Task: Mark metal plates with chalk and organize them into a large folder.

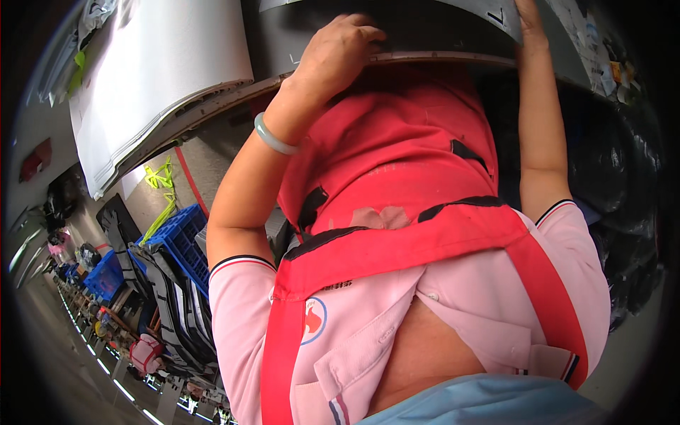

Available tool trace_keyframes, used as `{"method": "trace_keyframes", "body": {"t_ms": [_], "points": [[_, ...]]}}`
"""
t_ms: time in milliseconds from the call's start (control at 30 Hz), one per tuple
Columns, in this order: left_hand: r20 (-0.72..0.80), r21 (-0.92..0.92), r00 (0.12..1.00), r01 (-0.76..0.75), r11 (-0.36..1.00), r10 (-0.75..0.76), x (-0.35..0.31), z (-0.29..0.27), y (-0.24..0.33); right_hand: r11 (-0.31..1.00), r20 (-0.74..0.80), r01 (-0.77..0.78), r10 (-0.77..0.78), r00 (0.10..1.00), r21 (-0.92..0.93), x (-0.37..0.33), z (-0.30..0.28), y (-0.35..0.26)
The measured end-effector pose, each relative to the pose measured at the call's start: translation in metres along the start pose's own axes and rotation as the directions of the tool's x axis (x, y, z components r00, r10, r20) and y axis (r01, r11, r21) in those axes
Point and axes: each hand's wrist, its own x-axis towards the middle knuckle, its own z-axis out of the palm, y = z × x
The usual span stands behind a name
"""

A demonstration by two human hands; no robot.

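Note:
My left hand (340, 53), with a pale bangle (273, 136) on its wrist, is over a dark sheet (425, 32) at the table's near edge. Its fingers are bent in and look closed; what they hold, if anything, is hidden and partly blurred. At the top edge, my right hand (530, 25) is beside the right end of a light grey sheet (489, 15) lying over the dark one. Most of its fingers are cut off by the frame, so its grip does not show.
A large stack of white sheets (170, 57) overhangs the table edge on the left. Below it stand a blue crate (180, 241) with yellow-green strips (161, 191) and dark strapped pieces (177, 304). Black plastic bags (609, 170) are at the right. A red apron (397, 156) covers my front.

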Motion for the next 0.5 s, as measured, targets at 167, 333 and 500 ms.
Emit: {"method": "trace_keyframes", "body": {"t_ms": [167, 333, 500], "points": [[0.001, 0.020, 0.999, -0.041, 0.999, 0.041, 0.004, -0.004, 0.004, 0.569, -0.059, 0.294, -0.520, 0.852, -0.768, -0.002, 0.005, 0.008], [0.032, -0.020, 0.998, -0.047, 0.999, 0.048, 0.005, -0.007, -0.002, 0.512, -0.015, 0.321, -0.547, 0.837, -0.797, 0.000, 0.001, 0.013], [0.057, -0.022, 0.997, -0.044, 0.999, 0.046, 0.006, -0.006, -0.009, 0.440, -0.069, 0.299, -0.648, 0.758, -0.846, 0.002, -0.003, 0.014]]}}
